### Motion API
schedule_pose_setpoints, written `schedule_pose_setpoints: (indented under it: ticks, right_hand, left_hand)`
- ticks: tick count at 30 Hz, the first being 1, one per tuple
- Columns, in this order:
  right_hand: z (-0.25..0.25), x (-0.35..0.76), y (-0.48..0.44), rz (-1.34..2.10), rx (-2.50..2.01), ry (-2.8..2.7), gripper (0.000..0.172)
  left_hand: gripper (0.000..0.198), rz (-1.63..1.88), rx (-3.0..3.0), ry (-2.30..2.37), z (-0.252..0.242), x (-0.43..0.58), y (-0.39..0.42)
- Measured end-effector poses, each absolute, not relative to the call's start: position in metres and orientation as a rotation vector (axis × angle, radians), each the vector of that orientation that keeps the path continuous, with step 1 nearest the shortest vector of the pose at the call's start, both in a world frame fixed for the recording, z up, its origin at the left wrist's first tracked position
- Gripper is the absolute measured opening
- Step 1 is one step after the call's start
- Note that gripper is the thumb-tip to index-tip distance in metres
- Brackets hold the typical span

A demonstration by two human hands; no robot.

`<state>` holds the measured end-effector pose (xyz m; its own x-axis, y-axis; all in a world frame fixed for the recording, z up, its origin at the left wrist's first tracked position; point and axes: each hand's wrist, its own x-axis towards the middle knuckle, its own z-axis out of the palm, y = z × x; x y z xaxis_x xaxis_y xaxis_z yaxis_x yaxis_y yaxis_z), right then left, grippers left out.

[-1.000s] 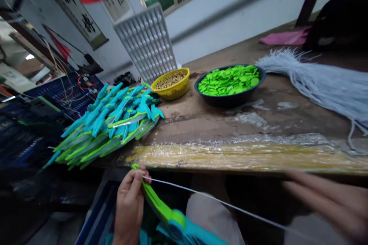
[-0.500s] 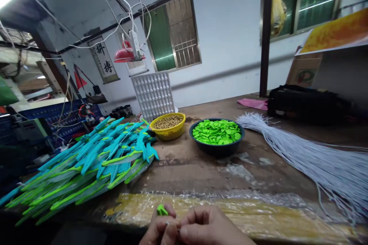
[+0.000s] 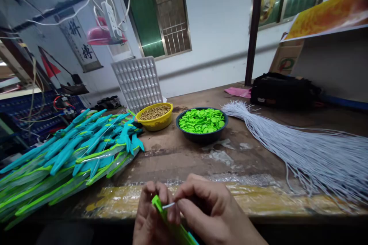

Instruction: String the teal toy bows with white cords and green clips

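At the table's front edge, my left hand (image 3: 145,216) is closed around a long lime-green plastic piece (image 3: 178,232) with a bit of teal at its lower end. A short length of white cord (image 3: 169,205) sticks out from beside the green tip. My right hand (image 3: 214,208) pinches that cord between thumb and forefinger, close against the left fingers. The lower part of the plastic piece drops out of view at the bottom, partly covered by my hands.
Teal and green long plastic pieces (image 3: 94,149) lie piled on the left. Behind stand a yellow bowl (image 3: 155,123) of brass-coloured rings and a dark bowl (image 3: 201,136) of green plastic parts. White cords (image 3: 304,153) spread over the right side, before a black bag (image 3: 283,90).
Both hands have come up further into view, and more of the green piece shows. The white cord now stretches visibly between it and my right fingers. The camera has turned and tilted down.
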<state>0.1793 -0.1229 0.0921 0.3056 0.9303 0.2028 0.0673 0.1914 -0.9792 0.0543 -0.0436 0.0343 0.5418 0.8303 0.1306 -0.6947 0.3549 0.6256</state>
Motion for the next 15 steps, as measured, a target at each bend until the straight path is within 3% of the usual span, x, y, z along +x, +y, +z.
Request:
schedule_pose_setpoints:
  ticks: [7,15]
  right_hand:
    - [0.085,0.179,-0.111,0.603,-1.049,-1.346,0.022]
    - [0.092,0.180,-0.108,0.722,-1.053,-1.352,0.020]
  left_hand:
    - [0.027,0.843,0.578,-0.042,0.014,0.056,-0.033]
    - [0.023,0.823,0.450,-0.047,0.019,0.070,-0.041]
